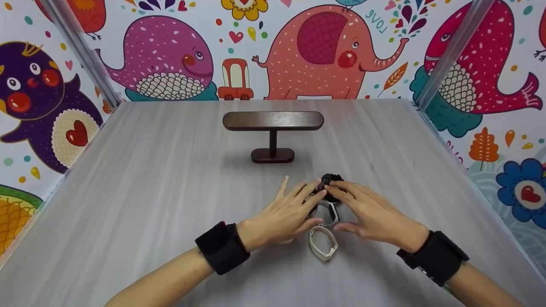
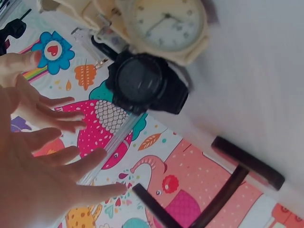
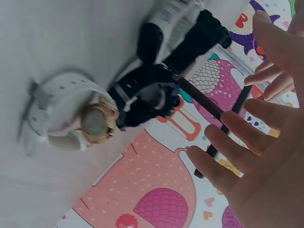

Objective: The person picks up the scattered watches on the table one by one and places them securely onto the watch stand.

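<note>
Several wristwatches lie close together on the table in front of me. In the head view, a black watch [image 1: 332, 179] is farthest back, a grey-strapped watch [image 1: 335, 212] is in the middle and a cream watch [image 1: 316, 247] is nearest me. My left hand [image 1: 286, 215] spreads its fingers over the left side of the group, hiding part of it. From the right, my right hand [image 1: 373, 211] reaches in, fingertips right at the black watch. The left wrist view shows a cream dial [image 2: 166, 26] beside the black watch [image 2: 140, 83]. A pale watch with a rose-gold case [image 3: 95, 122] appears in the right wrist view.
A dark brown wooden T-shaped stand [image 1: 273, 120] stands upright beyond the watches, near the middle of the pale wood-grain table [image 1: 179, 170]. Panels printed with cartoon animals [image 1: 320, 55] close off the back and sides, with metal posts [image 1: 452, 53] at the back corners.
</note>
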A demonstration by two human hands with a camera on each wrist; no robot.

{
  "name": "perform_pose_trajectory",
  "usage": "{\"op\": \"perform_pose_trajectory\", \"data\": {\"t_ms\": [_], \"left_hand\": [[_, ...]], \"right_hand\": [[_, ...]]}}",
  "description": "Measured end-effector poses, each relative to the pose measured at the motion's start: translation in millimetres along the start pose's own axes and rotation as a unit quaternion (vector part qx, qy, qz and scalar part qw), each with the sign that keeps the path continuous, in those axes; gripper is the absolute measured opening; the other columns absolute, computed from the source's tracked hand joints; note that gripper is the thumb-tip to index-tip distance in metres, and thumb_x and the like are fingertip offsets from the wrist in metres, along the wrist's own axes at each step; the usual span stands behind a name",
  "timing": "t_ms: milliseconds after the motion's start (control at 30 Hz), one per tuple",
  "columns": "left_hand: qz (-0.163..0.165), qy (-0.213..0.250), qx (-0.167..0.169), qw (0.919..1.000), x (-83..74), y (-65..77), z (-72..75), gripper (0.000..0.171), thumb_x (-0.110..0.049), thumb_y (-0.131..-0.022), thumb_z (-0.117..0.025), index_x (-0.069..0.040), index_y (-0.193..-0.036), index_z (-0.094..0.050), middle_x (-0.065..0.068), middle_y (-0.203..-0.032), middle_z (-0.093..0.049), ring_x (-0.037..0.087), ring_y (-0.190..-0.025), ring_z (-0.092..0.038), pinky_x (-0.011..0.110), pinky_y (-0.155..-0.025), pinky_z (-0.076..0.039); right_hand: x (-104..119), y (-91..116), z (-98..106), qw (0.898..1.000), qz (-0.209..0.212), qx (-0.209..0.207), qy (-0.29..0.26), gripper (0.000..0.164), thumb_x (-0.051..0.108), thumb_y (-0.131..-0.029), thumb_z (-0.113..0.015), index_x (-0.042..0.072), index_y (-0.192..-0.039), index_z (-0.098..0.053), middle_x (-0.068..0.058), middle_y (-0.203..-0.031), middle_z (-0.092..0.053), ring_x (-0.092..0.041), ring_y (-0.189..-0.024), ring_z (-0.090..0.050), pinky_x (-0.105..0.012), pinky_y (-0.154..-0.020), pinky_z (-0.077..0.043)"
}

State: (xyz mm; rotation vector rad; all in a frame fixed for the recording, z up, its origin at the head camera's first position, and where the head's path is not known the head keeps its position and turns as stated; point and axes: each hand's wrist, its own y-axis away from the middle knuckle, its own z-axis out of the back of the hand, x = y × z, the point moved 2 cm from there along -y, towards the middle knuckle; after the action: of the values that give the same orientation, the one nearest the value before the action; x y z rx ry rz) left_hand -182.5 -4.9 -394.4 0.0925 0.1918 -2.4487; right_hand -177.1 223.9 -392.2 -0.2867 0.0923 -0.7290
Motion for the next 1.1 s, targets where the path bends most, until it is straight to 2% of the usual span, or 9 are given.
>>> {"op": "perform_pose_trajectory", "data": {"t_ms": [133,333,600,700,833,1100], "left_hand": [[0.004,-0.017,0.019,0.9997,0.7,-3.4,-8.6,0.060,-0.048,-0.107,-0.035,-0.016,-0.158,-0.032,0.009,-0.167,-0.023,0.032,-0.150,-0.033,0.066,-0.122,-0.019],[0.002,-0.047,0.038,0.9982,1.6,-6.2,-18.0,0.054,-0.048,-0.107,-0.038,-0.020,-0.153,-0.042,0.011,-0.167,-0.022,0.035,-0.150,-0.032,0.068,-0.121,-0.021],[-0.020,-0.071,0.035,0.9966,3.4,-7.6,-22.8,0.037,-0.038,-0.106,-0.047,-0.025,-0.136,-0.062,0.014,-0.165,-0.026,0.037,-0.148,-0.035,0.070,-0.118,-0.024],[-0.033,-0.097,0.032,0.9942,4.6,-7.7,-25.1,0.031,-0.028,-0.100,-0.060,-0.025,-0.130,-0.067,0.017,-0.163,-0.029,0.038,-0.146,-0.038,0.071,-0.116,-0.028],[-0.047,-0.120,0.032,0.9911,4.8,-8.3,-27.4,0.038,-0.017,-0.089,-0.071,-0.025,-0.126,-0.070,0.019,-0.161,-0.031,0.040,-0.145,-0.039,0.072,-0.113,-0.032],[-0.043,-0.111,0.037,0.9922,5.0,-10.4,-28.4,0.034,-0.014,-0.090,-0.071,-0.025,-0.121,-0.072,0.018,-0.162,-0.032,0.039,-0.146,-0.039,0.072,-0.113,-0.031]], "right_hand": [[-2,2,-7,0.999,-0.015,0.022,-0.019,0.082,0.041,-0.080,-0.083,0.006,-0.146,-0.049,-0.021,-0.138,-0.055,-0.039,-0.123,-0.059,-0.054,-0.099,-0.053],[-7,1,-18,0.999,-0.012,0.032,-0.032,0.076,0.036,-0.077,-0.086,0.000,-0.137,-0.056,-0.020,-0.126,-0.058,-0.032,-0.110,-0.064,-0.047,-0.091,-0.057],[-11,1,-32,0.997,-0.012,0.055,-0.055,0.068,0.031,-0.078,-0.085,-0.006,-0.129,-0.060,-0.012,-0.113,-0.059,-0.019,-0.097,-0.059,-0.037,-0.083,-0.057],[-12,0,-36,0.995,-0.031,0.065,-0.072,0.068,0.031,-0.079,-0.084,-0.007,-0.130,-0.060,-0.012,-0.113,-0.059,-0.017,-0.095,-0.057,-0.036,-0.081,-0.056],[-14,-2,-39,0.992,-0.053,0.080,-0.088,0.070,0.030,-0.080,-0.084,-0.008,-0.133,-0.058,-0.014,-0.117,-0.060,-0.019,-0.099,-0.060,-0.037,-0.085,-0.057],[-19,-5,-45,0.986,-0.066,0.094,-0.120,0.064,0.027,-0.083,-0.081,-0.008,-0.133,-0.059,-0.013,-0.118,-0.062,-0.018,-0.099,-0.059,-0.036,-0.082,-0.055]]}}
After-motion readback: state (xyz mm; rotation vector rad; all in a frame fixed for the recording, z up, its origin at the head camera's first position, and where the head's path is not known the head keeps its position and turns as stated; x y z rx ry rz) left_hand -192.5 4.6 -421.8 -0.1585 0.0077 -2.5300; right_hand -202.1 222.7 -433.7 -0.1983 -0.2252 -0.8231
